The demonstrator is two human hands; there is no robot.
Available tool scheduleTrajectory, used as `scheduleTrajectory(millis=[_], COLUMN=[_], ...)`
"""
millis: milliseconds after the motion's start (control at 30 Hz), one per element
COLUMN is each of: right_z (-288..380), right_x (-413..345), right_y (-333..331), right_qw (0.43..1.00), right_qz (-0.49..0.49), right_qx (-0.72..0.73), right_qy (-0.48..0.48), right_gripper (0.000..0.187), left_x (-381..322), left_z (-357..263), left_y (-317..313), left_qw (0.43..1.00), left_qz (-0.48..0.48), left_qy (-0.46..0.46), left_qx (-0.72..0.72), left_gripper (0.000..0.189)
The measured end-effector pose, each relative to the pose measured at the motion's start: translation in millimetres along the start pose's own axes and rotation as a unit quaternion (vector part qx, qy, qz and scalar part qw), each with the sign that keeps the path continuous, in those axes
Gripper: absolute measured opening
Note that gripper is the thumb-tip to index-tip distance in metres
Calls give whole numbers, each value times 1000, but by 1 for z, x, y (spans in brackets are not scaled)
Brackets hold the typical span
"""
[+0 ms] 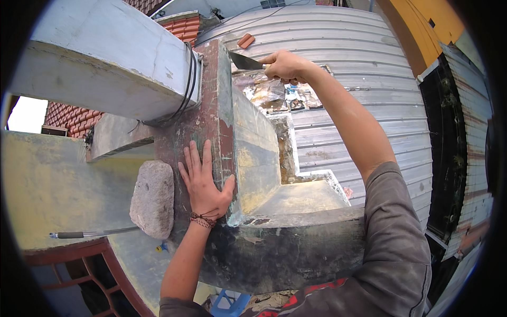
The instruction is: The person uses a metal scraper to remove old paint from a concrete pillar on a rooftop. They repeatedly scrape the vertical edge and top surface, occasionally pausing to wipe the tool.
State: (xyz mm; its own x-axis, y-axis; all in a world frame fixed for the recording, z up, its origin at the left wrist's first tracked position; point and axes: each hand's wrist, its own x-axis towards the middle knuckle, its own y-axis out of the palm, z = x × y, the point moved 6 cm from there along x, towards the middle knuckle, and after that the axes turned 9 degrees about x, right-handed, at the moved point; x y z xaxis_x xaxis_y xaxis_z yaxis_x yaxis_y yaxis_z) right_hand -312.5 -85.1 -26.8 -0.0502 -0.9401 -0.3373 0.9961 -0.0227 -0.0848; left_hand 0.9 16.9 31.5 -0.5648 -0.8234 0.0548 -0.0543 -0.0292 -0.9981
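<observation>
My right hand [287, 67] grips the handle of a putty knife [246, 62] with a flat metal blade. The blade's edge meets the outer side of the painted concrete parapet [225, 107], near its far end. My left hand [208, 178] lies palm down on the parapet's worn, reddish top, fingers spread and holding nothing. Bracelets [202, 220] circle that wrist. Just left of this hand, a large rough stone [152, 198] rests at the parapet's inner edge. Paint is flaking along the parapet's edge.
A pale concrete beam [115, 59] wrapped with black cable [190, 79] meets the parapet. Corrugated metal roofing [356, 130] spreads to the right, with a loose roof tile [246, 41] and debris [273, 93]. A rod with a dark grip [71, 235] and a blue plastic stool [229, 304] appear lower down.
</observation>
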Motion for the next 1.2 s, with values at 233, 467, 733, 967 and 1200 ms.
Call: scheduleTrajectory(millis=[233,467,733,967,1200], right_z=[-10,-6,3,-5,-11], right_x=[15,3,9,20,2], right_y=[-8,-18,1,14,11], right_qw=[1000,1000,999,994,999], right_qz=[0,-16,-40,-101,-16], right_qx=[6,11,9,-36,46], right_qy=[9,3,-11,-25,10], right_gripper=[67,63,50,42,47], left_x=[1,4,4,7,1], left_z=[0,-5,-4,-8,-1], left_y=[1,2,0,2,0], left_qw=[1000,1000,1000,1000,1000], left_qz=[-4,-5,-13,-10,-7], left_qy=[7,10,16,18,2], left_qx=[0,-7,-3,-12,-4], left_gripper=[96,96,95,95,95])
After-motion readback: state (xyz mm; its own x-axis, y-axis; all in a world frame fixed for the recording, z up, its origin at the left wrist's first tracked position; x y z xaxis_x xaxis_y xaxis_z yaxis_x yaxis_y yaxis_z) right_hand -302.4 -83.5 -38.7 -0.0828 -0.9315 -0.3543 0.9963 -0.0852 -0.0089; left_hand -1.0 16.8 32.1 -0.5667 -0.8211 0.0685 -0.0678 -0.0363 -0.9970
